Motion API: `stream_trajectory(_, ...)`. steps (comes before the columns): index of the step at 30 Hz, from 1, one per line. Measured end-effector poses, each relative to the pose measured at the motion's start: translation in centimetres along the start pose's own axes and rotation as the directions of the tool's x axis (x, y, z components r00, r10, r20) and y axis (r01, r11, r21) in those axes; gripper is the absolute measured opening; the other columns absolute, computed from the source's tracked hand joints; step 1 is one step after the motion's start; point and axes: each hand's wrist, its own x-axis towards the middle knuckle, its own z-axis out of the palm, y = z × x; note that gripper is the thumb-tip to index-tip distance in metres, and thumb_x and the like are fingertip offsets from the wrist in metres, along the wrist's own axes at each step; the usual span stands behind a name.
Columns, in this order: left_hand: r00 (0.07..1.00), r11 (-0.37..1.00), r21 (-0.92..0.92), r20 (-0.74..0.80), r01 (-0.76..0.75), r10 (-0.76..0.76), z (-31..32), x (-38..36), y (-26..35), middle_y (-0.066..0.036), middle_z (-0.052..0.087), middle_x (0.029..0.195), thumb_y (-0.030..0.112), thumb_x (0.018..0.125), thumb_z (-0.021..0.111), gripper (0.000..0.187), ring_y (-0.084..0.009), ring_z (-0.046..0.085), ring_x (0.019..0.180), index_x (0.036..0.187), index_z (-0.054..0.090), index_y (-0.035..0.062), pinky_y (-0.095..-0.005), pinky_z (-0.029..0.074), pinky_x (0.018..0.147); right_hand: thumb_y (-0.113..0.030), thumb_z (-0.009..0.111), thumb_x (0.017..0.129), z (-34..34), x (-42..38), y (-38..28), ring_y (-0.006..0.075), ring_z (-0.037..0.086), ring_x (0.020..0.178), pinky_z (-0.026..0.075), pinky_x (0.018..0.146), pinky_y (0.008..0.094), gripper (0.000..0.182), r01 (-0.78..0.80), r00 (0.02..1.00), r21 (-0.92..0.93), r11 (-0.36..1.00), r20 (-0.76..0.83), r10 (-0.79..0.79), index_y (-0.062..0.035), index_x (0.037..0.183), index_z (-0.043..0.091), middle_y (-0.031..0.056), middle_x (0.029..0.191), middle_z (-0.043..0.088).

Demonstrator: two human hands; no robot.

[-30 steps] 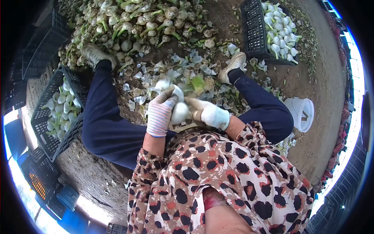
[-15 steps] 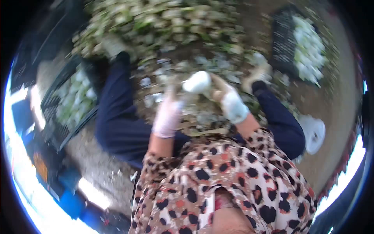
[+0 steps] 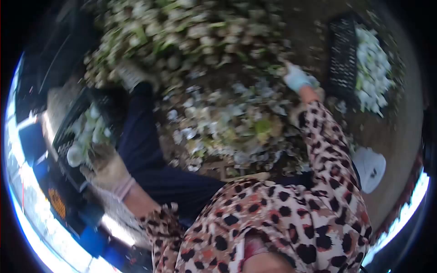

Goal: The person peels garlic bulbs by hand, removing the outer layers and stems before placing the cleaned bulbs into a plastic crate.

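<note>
My left hand [image 3: 106,172], in a pale glove, is over the near edge of the left crate [image 3: 66,129], fingers apart. Just beyond its fingers a round white bulb [image 3: 75,155] lies among other peeled bulbs [image 3: 91,127]. On the right, my right hand [image 3: 296,76], in a white glove, reaches to the right end of the big heap of unpeeled bulbs [image 3: 205,34]. Its fingertips are blurred against the heap, and anything between them cannot be made out.
Peel scraps [image 3: 241,118] cover the ground between my legs. A black crate [image 3: 342,54] stands at the upper right, beside white bulbs [image 3: 373,70]. A white round container [image 3: 368,168] sits by my right knee. Blue objects [image 3: 93,241] are at the lower left.
Both hands have parted from the middle, where they were around a white bulb. My left hand moved left to the crate and opened; my right hand moved up and right to the heap.
</note>
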Motion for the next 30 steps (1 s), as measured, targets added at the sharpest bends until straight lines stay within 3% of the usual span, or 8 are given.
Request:
stream_trajectory(4,0.937,0.927,0.169,0.051,0.334,-0.346,2.6,-4.0,-11.2,-0.014,0.067,0.112,0.030,0.102,0.049,0.035,-0.0265,0.065,0.100,0.118,0.062,0.0010,-0.0411,0.054,0.090,-0.021,0.056,0.089,2.3,3.4,1.6,0.0422,0.060,0.110,0.048,0.097,0.0431,0.039,0.031,0.985,-0.020,0.999,-0.172,-0.034,-0.0123,0.127,0.058,0.0234,0.115,0.061)
stream_trajectory(7,0.826,0.721,0.404,-0.302,0.563,-0.476,5.4,-8.5,-19.0,-0.015,0.064,0.108,0.026,0.100,0.057,0.032,-0.0256,0.065,0.089,0.122,0.061,0.0026,-0.0406,0.057,0.084,-0.015,0.056,0.094,2.4,2.1,0.0,0.0287,0.063,0.085,0.052,0.078,0.0367,0.024,0.104,0.976,0.023,0.994,-0.194,-0.098,-0.0026,0.115,0.055,0.0144,0.098,0.060)
stream_trajectory(9,0.751,0.474,0.630,-0.284,0.615,-0.597,9.0,-12.2,-23.9,-0.020,0.060,0.116,0.035,0.098,0.060,0.048,-0.0275,0.064,0.097,0.134,0.051,0.0033,-0.0400,0.055,0.087,-0.017,0.065,0.087,-2.2,-2.6,-1.6,0.0378,0.060,0.107,0.049,0.095,0.0378,0.042,-0.002,0.998,0.771,0.637,0.044,-0.051,-0.0101,0.128,0.060,0.0225,0.120,0.058)
stream_trajectory(13,0.628,0.476,0.482,-0.222,0.735,-0.745,9.5,-15.1,-25.7,-0.025,0.049,0.135,0.035,0.096,0.064,0.068,-0.0324,0.059,0.114,0.145,0.034,-0.0001,-0.0412,0.053,0.096,-0.002,0.069,0.080,0.4,-15.1,-8.0,0.0260,0.064,0.097,0.055,0.083,0.0345,0.047,0.699,0.672,0.182,0.691,-0.497,-0.549,-0.0080,0.125,0.059,0.0165,0.111,0.061)
stream_trajectory(16,0.782,0.700,0.423,-0.036,0.576,-0.622,7.2,-15.5,-26.0,-0.010,0.060,0.119,0.009,0.091,0.069,0.051,-0.0187,0.061,0.107,0.136,0.047,0.0022,-0.0326,0.053,0.091,0.009,0.057,0.078,-0.3,-21.3,-10.4,0.0262,0.062,0.108,0.050,0.096,0.0337,0.056,0.791,0.607,0.335,0.511,-0.528,-0.594,-0.0028,0.133,0.055,0.0196,0.128,0.058)
stream_trajectory(19,0.822,0.672,0.626,0.084,0.396,-0.563,8.4,-16.4,-23.2,-0.009,0.059,0.123,0.009,0.084,0.078,0.064,-0.0157,0.060,0.106,0.139,0.046,-0.0002,-0.0288,0.053,0.091,0.009,0.050,0.089,-0.7,-23.4,-9.0,0.0130,0.059,0.109,0.049,0.095,0.0278,0.044,0.147,0.919,0.986,-0.077,-0.165,-0.359,0.0059,0.133,0.051,0.0097,0.119,0.062)
stream_trajectory(25,0.700,0.215,0.770,0.637,-0.601,-0.324,10.0,-18.0,-20.7,-0.014,0.058,0.123,0.008,0.069,0.088,0.077,-0.0277,0.061,0.110,0.137,0.051,0.0036,-0.0362,0.051,0.095,-0.023,0.072,0.092,-1.9,-26.1,-9.3,0.0121,0.062,0.101,0.050,0.092,0.0272,0.048,0.267,0.824,0.962,-0.062,-0.261,-0.503,0.0029,0.129,0.056,0.0062,0.113,0.066)
stream_trajectory(30,0.643,0.157,0.695,0.712,-0.701,-0.282,10.9,-19.1,-19.1,-0.016,0.059,0.121,0.012,0.063,0.091,0.079,-0.0327,0.062,0.109,0.133,0.055,0.0063,-0.0390,0.053,0.092,-0.020,0.070,0.093,-2.6,-27.8,-8.9,0.0130,0.063,0.100,0.051,0.091,0.0275,0.045,0.101,0.818,0.980,-0.174,-0.181,-0.546,0.0024,0.130,0.056,0.0057,0.112,0.067)
